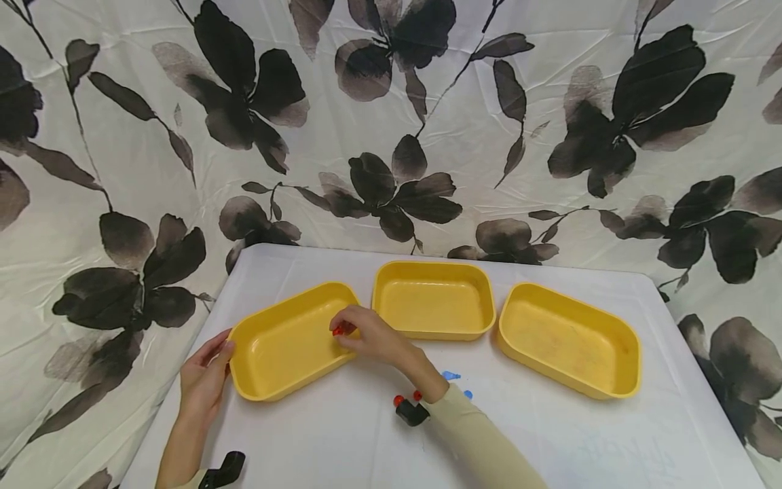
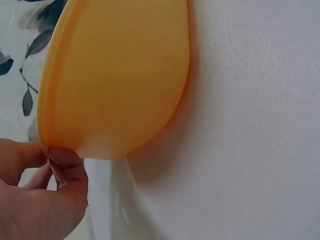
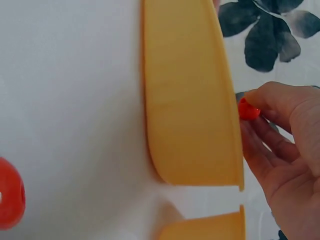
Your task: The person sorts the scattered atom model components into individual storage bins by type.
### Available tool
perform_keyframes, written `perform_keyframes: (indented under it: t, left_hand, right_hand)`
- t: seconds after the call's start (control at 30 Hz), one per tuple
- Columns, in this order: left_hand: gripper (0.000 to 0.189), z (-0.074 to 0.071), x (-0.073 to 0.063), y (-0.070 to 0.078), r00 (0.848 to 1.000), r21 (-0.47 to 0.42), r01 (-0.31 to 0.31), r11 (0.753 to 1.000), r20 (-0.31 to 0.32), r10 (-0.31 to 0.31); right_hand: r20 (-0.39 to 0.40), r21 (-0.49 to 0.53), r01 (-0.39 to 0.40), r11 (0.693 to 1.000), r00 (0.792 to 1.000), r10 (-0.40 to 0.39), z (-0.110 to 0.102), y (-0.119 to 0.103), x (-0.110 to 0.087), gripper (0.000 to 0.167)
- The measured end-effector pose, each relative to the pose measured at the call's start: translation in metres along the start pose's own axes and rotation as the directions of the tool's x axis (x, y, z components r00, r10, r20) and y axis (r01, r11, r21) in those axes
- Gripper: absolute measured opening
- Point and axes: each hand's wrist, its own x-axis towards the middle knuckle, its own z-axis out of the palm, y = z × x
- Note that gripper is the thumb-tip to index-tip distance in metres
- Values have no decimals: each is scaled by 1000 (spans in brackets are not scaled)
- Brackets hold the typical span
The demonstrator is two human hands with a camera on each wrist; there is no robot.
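My left hand (image 1: 206, 375) pinches the rim at the near left end of the left yellow tray (image 1: 287, 346). The left wrist view shows the thumb and fingers (image 2: 67, 167) on that rim. Over the tray's right end, my right hand (image 1: 377, 334) holds a small red bead (image 3: 248, 109) between thumb and fingertips. In the right wrist view the bead appears right at the tray's rim. Behind the right forearm lie a red ball-like piece (image 1: 399, 401) and another red piece (image 1: 417, 394), both partly hidden near the black wrist camera.
A second yellow tray (image 1: 432, 334) stands at the back middle, and a third yellow tray (image 1: 565, 377) is angled at the right. Small blue pieces (image 1: 451, 375) lie beside the right forearm. White cloth covers the table (image 1: 617, 441); a floral cloth (image 1: 379, 115) hangs behind it.
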Motion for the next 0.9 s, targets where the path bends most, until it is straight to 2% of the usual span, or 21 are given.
perform_keyframes:
  t: [0.33,0.57,0.7,0.9]
  left_hand:
    - [52,1,-1,2,1000,28,-2,1000,-5,2]
    - [54,-1,0,2,1000,48,6,999,-1,-6]
    - [54,-2,1,1,1000,47,18,999,-7,-18]
    - [53,1,2,1,1000,47,24,999,-8,-24]
  right_hand:
    - [101,-149,-52,988,993,67,11,-1,13,11]
    - [152,-228,-11,974,987,47,17,-1,21,7]
    - [211,-265,-39,964,973,97,17,-3,26,5]
    - [281,-290,-127,948,936,212,14,-6,34,4]
